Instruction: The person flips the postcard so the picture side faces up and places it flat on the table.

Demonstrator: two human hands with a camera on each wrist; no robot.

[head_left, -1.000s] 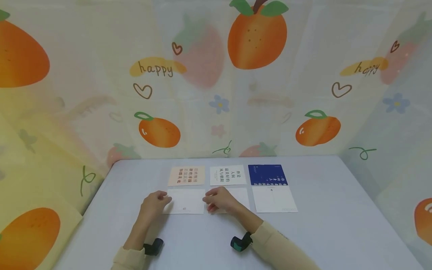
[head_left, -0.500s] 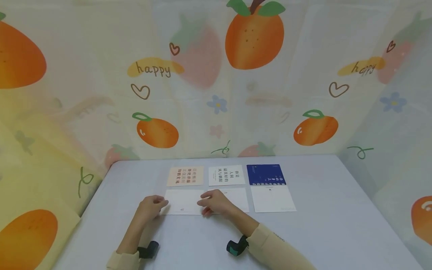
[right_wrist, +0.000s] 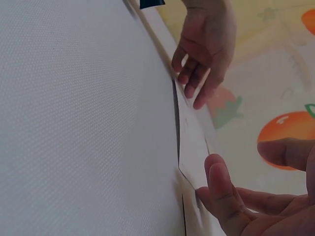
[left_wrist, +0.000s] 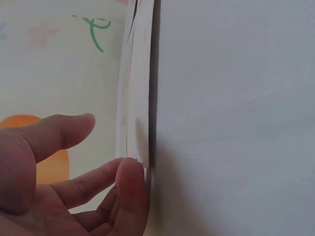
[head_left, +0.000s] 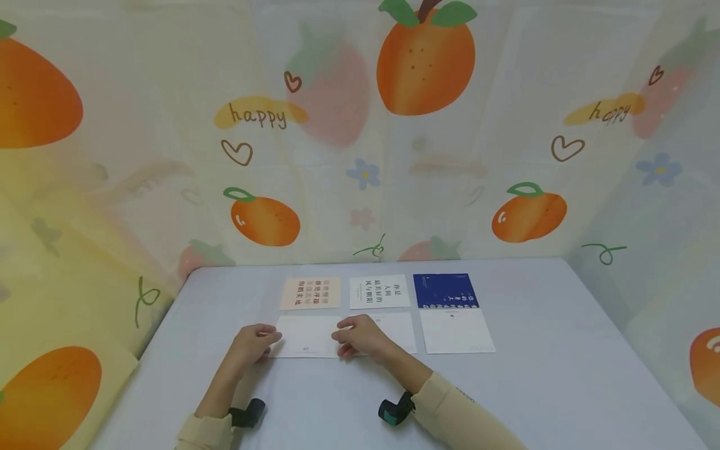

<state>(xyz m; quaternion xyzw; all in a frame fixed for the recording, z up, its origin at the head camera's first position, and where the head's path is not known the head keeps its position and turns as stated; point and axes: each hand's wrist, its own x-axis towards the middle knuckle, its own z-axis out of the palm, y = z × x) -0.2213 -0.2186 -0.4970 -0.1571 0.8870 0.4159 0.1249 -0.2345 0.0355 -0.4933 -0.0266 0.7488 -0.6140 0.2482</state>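
In the head view, a white card lies in the front row of the table. Fingertips of my left hand touch its left end; they also meet the card edge in the left wrist view. My right hand is at its right end, over the gap to a second white card, part of which it covers. In the right wrist view, my right fingers touch the near corner of the first card, and my left hand is at the far end. Neither hand visibly grips anything.
Behind lie a peach card and a white card with dark print. A blue card lies right of them, with another white card in front. A fruit-patterned curtain surrounds the table.
Both hands have shifted slightly left and stay at the ends of the front left card. That card has moved slightly left, its far right corner now reaching under the right hand. The other cards lie unchanged.
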